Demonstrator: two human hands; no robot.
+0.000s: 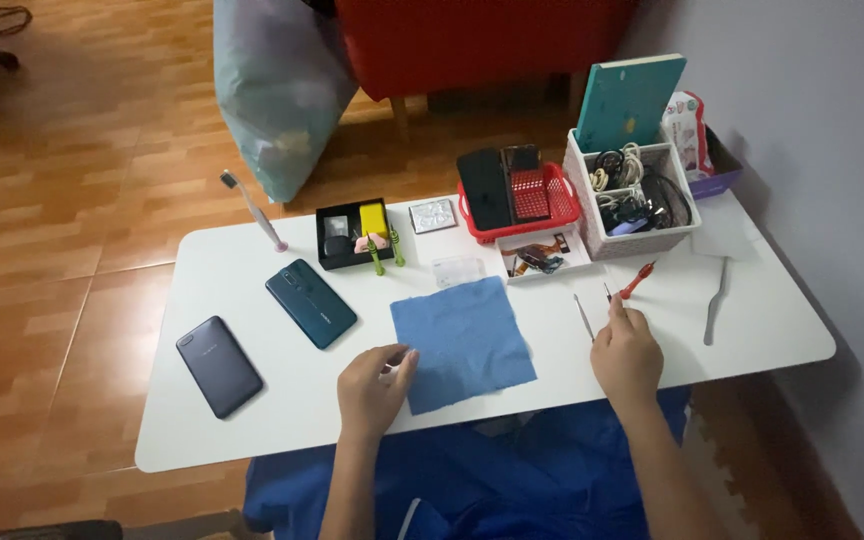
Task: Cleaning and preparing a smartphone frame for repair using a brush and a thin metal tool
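Note:
My left hand (375,386) rests on the white table (252,420) at the left edge of a blue cloth (464,340), fingers curled around a small object I cannot make out. My right hand (626,355) is at the right of the cloth, fingertips pinched near a red-handled screwdriver (638,280). A thin metal tool (583,316) lies between the cloth and my right hand. Two phones lie face down at the left: a teal phone (311,302) and a dark blue-grey phone (219,365).
At the back stand a red basket (552,208) holding dark phones, a white basket (637,240) of cables with a teal book (628,100), a small black box (354,233), a toothbrush (252,208) and a metal spatula tool (717,300). A wall is at the right.

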